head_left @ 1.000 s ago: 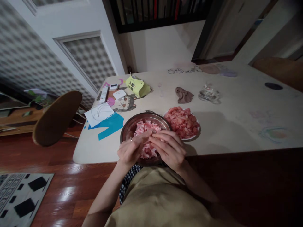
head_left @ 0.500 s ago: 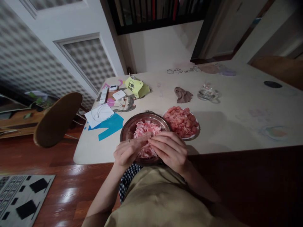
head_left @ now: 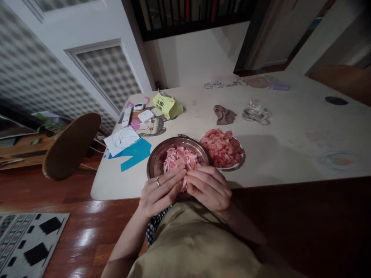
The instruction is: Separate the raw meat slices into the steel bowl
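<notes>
A steel bowl (head_left: 155, 154) stands at the near table edge with thin pale-pink raw meat slices (head_left: 176, 156) in it. My left hand (head_left: 162, 191), a ring on one finger, is over the bowl's near side with its fingers pressed together. Opposite it, my right hand (head_left: 208, 188) is closed in a pinch, and the fingertips of both hands meet above the meat. Whatever is between them is too small or too hidden to name. Right of the bowl, touching or nearly so, a white plate (head_left: 232, 168) bears a heap of darker raw meat pieces (head_left: 222, 148).
On the table (head_left: 275, 154) lie a brown cloth (head_left: 224, 115), a clear plastic item (head_left: 256, 114) and a yellow-green bag (head_left: 167, 105). To the left are a remote (head_left: 127, 116), a white box (head_left: 145, 116), paper (head_left: 121, 139) and a blue sheet (head_left: 136, 153). A chair (head_left: 71, 146) stands beyond the left edge.
Both hands have dropped slightly toward me, and more of the meat slices in the bowl shows above the fingers. The fingertips stay together.
</notes>
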Tool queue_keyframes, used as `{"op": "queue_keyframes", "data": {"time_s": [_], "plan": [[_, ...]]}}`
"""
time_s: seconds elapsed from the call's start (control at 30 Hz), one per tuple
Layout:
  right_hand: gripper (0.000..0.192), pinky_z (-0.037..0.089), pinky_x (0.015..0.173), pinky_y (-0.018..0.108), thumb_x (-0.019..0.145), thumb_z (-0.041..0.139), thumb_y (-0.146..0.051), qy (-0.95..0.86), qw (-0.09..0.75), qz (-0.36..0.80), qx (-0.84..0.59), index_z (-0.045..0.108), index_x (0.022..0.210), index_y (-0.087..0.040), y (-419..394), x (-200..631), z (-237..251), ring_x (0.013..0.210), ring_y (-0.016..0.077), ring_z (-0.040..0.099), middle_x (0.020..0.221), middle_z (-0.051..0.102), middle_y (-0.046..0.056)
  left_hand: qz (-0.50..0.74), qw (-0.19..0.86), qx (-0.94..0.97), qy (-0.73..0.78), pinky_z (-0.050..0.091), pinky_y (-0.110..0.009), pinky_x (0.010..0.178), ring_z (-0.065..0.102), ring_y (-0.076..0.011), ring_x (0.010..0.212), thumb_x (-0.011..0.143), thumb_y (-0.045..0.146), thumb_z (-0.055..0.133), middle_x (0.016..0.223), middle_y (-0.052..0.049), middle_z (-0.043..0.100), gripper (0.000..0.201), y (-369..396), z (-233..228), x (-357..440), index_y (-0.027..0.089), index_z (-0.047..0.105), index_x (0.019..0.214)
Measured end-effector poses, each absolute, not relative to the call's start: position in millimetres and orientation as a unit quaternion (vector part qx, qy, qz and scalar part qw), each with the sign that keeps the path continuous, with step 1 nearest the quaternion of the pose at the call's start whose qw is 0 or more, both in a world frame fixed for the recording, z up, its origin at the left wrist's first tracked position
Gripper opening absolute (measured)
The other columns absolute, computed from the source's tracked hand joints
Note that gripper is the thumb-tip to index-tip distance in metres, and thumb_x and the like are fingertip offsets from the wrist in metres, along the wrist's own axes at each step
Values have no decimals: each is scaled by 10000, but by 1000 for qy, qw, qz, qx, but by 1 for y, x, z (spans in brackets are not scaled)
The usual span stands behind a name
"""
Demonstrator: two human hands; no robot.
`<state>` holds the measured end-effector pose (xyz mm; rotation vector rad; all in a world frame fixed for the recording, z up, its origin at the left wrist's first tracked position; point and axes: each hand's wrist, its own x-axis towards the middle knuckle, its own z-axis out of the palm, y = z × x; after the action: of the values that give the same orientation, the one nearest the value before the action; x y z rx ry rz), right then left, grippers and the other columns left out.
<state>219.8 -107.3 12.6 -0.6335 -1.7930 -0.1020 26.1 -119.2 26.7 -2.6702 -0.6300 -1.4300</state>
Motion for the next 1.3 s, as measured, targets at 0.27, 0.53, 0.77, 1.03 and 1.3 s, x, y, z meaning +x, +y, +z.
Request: {"op": "queue_keyframes", "data": {"time_s": [0.27,0.53,0.77,1.03,1.3], "plan": [[253,618,828,336,893,663,-53,-729,626,50,-272,711,1102,-186,-96,217,12,903,166,722,961,777,53,-541,-4,-797,-268,672,-353,896,723,-261,1163,851,-8,706,1206,-110,761,430,-102,12,37,160,670,1245],[377,606,923,393,833,762,-101,-737,602,77,-297,686,1193,-186,-94,219,10,1015,208,705,1067,753,79,-523,-52,-788,-321,541,-520,1111,638,-315,1295,855,-25,683,1103,-105,755,302,-96,17,44,142,703,1105],[298,609,853,295,881,670,-12,-736,591,62,-325,707,1109,-202,-93,217,6,890,154,724,944,763,43,-520,-42,-787,-330,491,-519,1160,718,-216,1151,878,1,664,1076,-67,752,283,-94,13,46,159,621,1108],[330,599,902,328,881,656,-30,-734,584,101,-333,679,1147,-224,-92,219,2,970,175,708,1012,743,52,-473,-68,-772,-419,598,-334,964,718,-196,1084,916,156,698,1130,-97,742,299,-93,17,42,181,626,1205],[267,585,909,379,873,719,-139,-740,561,101,-357,685,1121,-231,-92,217,5,999,211,678,1028,725,68,-445,32,-815,-369,591,-294,874,703,-185,1009,942,71,626,1046,-88,751,344,-90,5,39,158,611,1274]]}}
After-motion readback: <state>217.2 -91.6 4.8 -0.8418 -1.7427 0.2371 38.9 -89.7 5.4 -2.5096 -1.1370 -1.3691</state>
